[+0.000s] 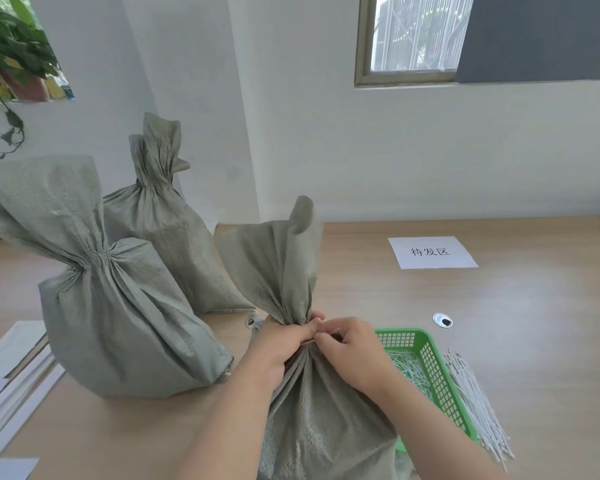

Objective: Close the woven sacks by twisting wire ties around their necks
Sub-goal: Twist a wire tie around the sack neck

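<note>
The near sack (pixel 312 427), upright on the worktop (pixel 499 306), was clenched at its gathered neck by the left hand (pixel 278 348) to hold it bunched, while a wire tie (pixel 307 340) was pinched there by fingers of the right hand (pixel 354 351).

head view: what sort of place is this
Probably a small packing or dispatch room: filled woven sacks stand on a wooden table, a green basket holds wire ties, and a paper sign reads 待发区, roughly "awaiting dispatch area".
</note>
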A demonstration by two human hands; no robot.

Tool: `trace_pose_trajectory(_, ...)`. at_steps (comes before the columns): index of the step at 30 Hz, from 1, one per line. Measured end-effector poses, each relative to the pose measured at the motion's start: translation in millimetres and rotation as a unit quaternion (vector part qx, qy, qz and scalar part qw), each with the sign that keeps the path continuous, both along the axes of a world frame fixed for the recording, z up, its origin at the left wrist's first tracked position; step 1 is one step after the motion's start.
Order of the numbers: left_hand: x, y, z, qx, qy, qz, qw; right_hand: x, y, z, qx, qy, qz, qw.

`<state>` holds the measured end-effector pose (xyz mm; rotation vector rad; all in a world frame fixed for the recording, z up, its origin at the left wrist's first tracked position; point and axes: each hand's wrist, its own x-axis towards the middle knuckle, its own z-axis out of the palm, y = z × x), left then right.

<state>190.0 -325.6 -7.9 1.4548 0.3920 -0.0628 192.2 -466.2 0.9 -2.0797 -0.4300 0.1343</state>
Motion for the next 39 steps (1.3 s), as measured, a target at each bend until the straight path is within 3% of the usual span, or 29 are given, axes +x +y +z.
trace_pose_trajectory(6, -7.3, 11.6, -0.9, -0.08, -0.037, -0.082, 0.993, 13.1, -3.2, -0.3, 0.034, 0.084, -0.044, 0.995)
trace_pose_trajectory(15, 1.1, 28.9, -9.3, 0.034, -0.055, -0.168, 0.984, 22.5, -6.1, -3.5, 0.097, 0.175, -0.018, 0.98)
trace_pose_trajectory(21, 5.0, 27.8, -14.9, -0.027, -0.035, -0.191, 0.981, 31.8, -18.7, -7.2, 0.21, 0.229, 0.03, 0.95)
trace_pose_trajectory(25, 5.9, 27.7, -14.7, -0.077, -0.035, -0.161, 0.983, 30.9, -16.6, -9.8, 0.225, 0.223, 0.019, 0.948)
trace_pose_trajectory(39, 5.3, 31.9, -9.8, -0.103, -0.045, -0.136, 0.984, 20.5, 4.7, -5.0, 0.209, 0.182, -0.102, 0.955)
